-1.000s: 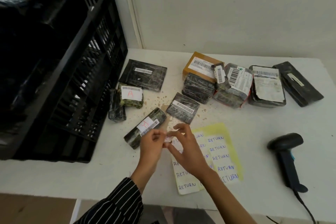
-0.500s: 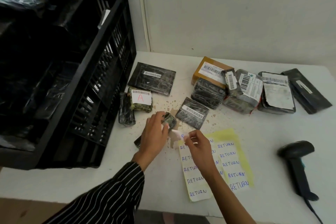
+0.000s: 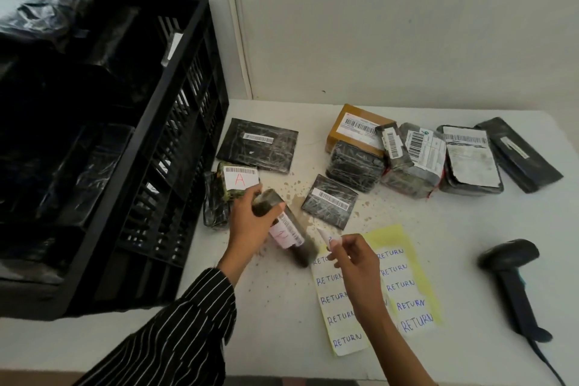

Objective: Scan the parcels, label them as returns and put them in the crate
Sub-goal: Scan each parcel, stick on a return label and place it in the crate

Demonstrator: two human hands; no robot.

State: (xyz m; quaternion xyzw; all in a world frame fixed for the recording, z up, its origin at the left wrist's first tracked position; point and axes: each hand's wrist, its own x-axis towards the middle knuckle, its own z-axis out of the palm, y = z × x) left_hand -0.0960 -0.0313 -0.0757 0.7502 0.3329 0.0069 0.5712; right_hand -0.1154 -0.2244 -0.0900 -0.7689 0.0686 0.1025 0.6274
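My left hand [image 3: 250,222] grips the upper end of a long dark wrapped parcel [image 3: 289,232] with a white barcode label, tilted above the table. My right hand [image 3: 354,260] pinches a small white RETURN sticker [image 3: 327,240] just right of that parcel. Under my right hand lies the yellow sheet of RETURN stickers [image 3: 407,285]. The black plastic crate [image 3: 175,147] stands at the left with wrapped parcels inside. A black handheld scanner [image 3: 513,279] lies on the table at the right.
Several unsorted parcels lie across the white table [image 3: 282,323]: a flat black one [image 3: 258,149], one marked A [image 3: 239,180], a small square one [image 3: 330,200], a brown box [image 3: 357,125] and a row of wrapped ones [image 3: 470,157] to the right. A wall stands behind.
My left hand has taken hold of the long parcel and lifted and turned it. My right hand has peeled a sticker off the sheet and holds it beside the parcel.
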